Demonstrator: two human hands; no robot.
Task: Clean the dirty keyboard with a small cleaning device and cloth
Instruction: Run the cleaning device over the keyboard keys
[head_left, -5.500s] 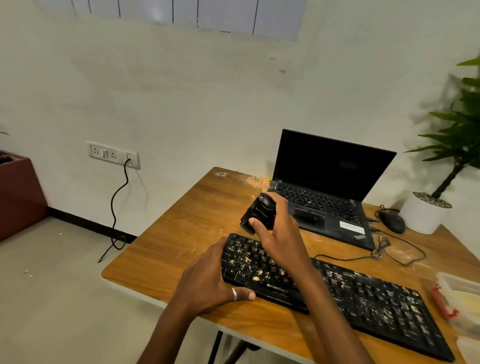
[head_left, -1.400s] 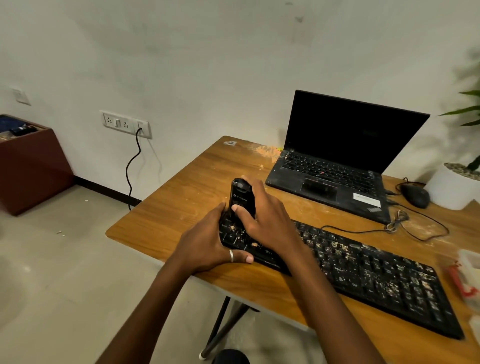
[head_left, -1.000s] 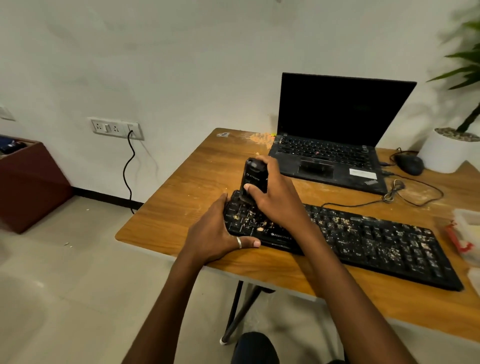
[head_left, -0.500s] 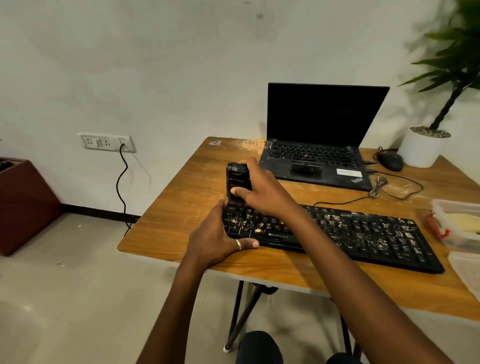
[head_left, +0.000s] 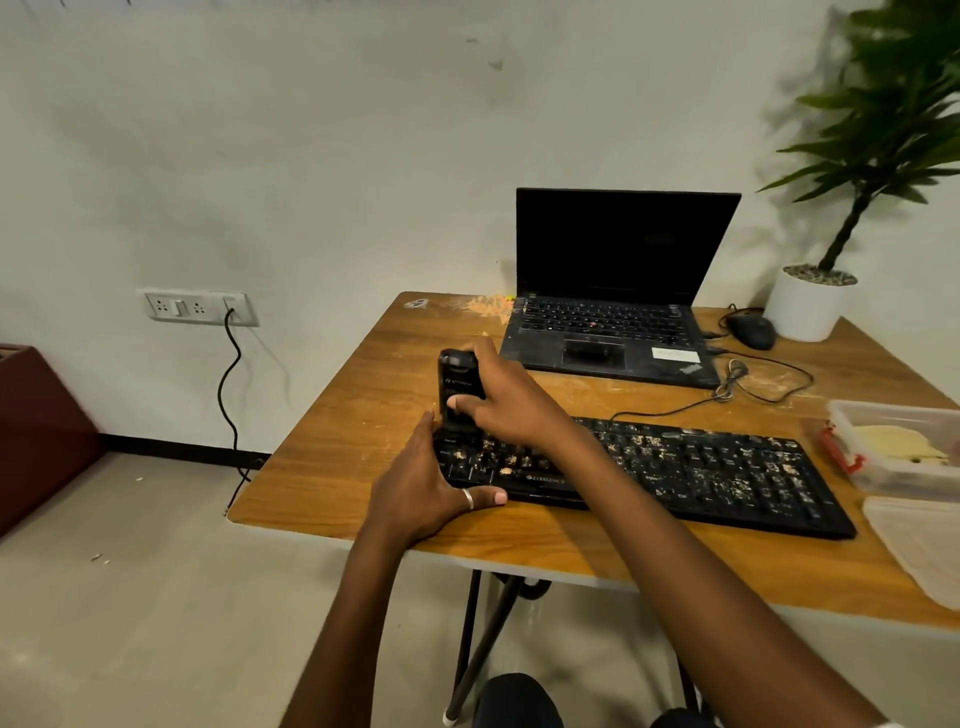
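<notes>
We can't see the left end of the keyboard (head_left: 675, 467) since the left hand (head_left: 421, 488) is wrapped over it. Much of the cleaning device (head_left: 454, 379) is lost behind the right hand (head_left: 511, 400) gripping it, plus its label is way too small to read. The plant (head_left: 893, 130), the plastic box (head_left: 883, 410) and the brown cabinet (head_left: 41, 431) all get chopped off at the edges of our view.

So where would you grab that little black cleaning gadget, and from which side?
Round the middle of its slim body, from the right, as the right hand does. The cleaning device stands upright with its lower end on the keyboard, so the tall sides offer the grip; the left hand crowds its left.
</notes>
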